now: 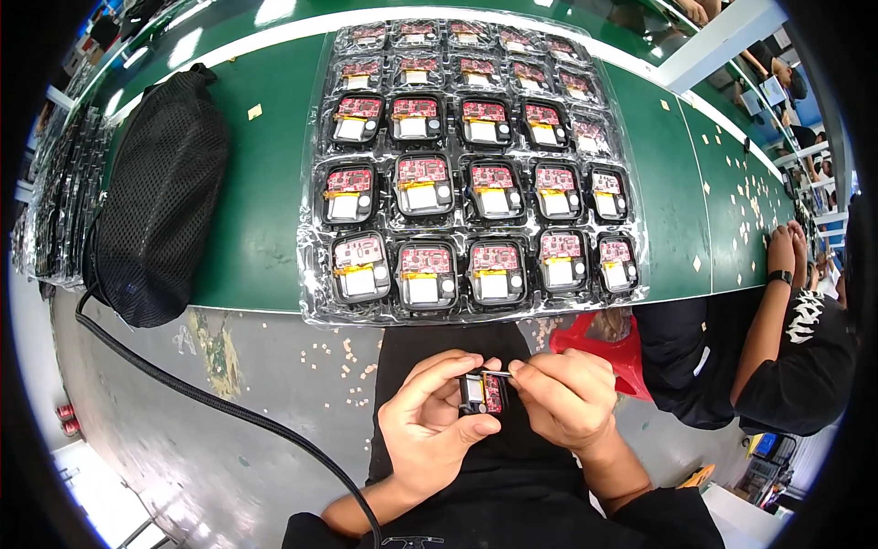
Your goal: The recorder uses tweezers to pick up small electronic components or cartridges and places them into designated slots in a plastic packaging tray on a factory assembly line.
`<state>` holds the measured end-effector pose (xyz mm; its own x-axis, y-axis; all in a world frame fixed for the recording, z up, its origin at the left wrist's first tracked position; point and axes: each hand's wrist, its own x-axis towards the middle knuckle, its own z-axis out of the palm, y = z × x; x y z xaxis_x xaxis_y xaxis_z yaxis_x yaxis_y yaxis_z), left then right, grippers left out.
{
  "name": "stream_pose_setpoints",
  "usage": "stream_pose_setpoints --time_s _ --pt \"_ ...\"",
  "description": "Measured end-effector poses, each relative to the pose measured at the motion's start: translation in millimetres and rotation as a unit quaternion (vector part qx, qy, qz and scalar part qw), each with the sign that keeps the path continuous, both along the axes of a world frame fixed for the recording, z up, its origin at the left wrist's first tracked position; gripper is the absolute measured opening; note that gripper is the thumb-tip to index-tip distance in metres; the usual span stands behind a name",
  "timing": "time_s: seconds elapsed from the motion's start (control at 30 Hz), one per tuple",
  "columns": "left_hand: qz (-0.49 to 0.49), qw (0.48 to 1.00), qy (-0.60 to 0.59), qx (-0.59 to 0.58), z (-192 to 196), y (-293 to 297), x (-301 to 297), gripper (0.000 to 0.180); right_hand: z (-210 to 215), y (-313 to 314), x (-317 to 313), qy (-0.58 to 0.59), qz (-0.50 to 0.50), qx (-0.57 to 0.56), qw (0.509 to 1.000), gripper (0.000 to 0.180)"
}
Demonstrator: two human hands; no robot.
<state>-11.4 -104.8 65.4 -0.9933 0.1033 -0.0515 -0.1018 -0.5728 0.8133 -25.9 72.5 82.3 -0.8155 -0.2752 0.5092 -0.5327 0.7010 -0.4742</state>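
Note:
Above my lap, my left hand (pixel 430 425) grips a small black watch case (pixel 482 393) by its edges, thumb below and fingers above. Inside the case show a red circuit board and a silver-white block. My right hand (pixel 572 393) is closed in a pinch on a thin metal tool (pixel 497 372), whose tip reaches the upper edge of the case. The tool's exact kind is too small to make out. Just beyond both hands, a clear plastic tray (pixel 309 274) holds rows of similar open cases (pixel 495 272) with red boards and white blocks.
The tray overhangs the front of a green table (pixel 261 247). A black mesh bag (pixel 165 192) lies at left, with a black cable (pixel 229 407) running toward me. Stacked trays (pixel 64 201) stand far left. At right are a co-worker (pixel 786 357) and a red bag (pixel 622 357).

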Motion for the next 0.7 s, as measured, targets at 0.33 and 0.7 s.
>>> stream_pose_setpoints --time_s 0.33,0.7 --pt "-0.011 1.000 0.021 -0.011 -1.8 0.9 -2.8 0.059 0.2 3.2 -0.4 -0.013 -0.008 -0.054 0.998 0.026" --pt "0.004 1.000 0.006 -0.007 -1.0 6.0 2.8 0.059 -3.4 -2.5 6.0 0.005 -0.022 -0.036 0.999 0.023"
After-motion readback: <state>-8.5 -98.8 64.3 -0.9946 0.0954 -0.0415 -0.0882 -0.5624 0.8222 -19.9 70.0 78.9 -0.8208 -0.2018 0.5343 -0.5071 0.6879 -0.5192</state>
